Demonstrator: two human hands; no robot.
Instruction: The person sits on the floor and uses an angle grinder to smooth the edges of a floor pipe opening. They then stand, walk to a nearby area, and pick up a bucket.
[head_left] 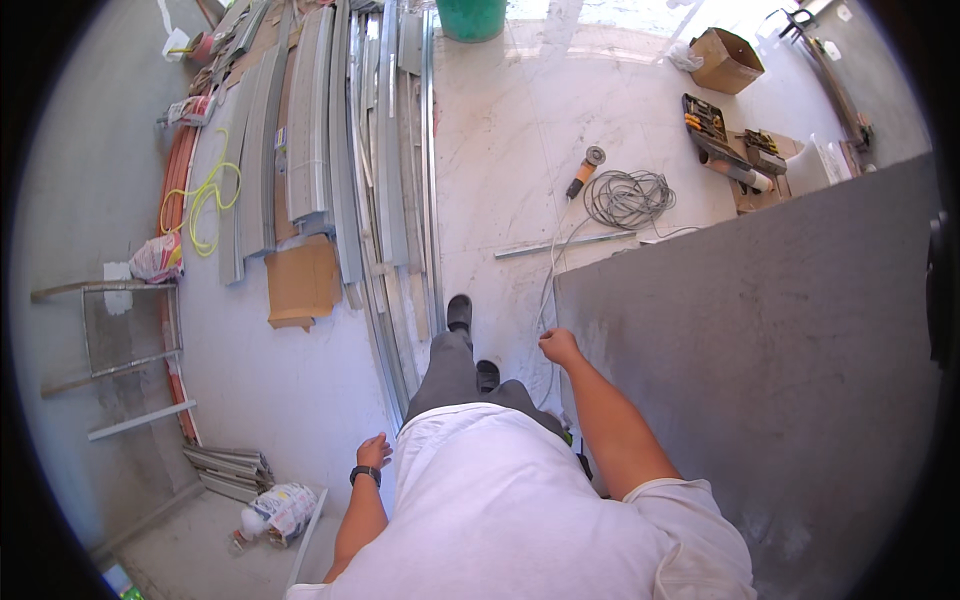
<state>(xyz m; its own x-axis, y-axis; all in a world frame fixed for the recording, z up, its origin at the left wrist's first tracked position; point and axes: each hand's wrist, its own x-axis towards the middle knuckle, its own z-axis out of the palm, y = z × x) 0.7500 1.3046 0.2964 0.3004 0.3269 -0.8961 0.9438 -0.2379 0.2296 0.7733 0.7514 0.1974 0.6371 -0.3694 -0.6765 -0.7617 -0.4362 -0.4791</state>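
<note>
My left hand (375, 452), with a dark watch (366, 474) on its wrist, hangs beside my left hip. Its fingers are apart and loosely bent, and it holds nothing. My right hand (560, 346) is ahead of my right hip, next to the corner of a grey wall (740, 330). Its fingers are curled in, and I see nothing in them. A thin cable (548, 290) runs over the floor just past that hand. Farther ahead lie an orange and black angle grinder (580, 176) and a coil of grey cable (630, 198).
Long grey metal profiles (310, 120) lie along the left, with a cardboard piece (303, 283) at their near end. A metal strip (565, 246) crosses the floor ahead. At the far right are a toolbox (705, 122) and a cardboard box (727, 60); a green bucket (472, 18) stands far ahead.
</note>
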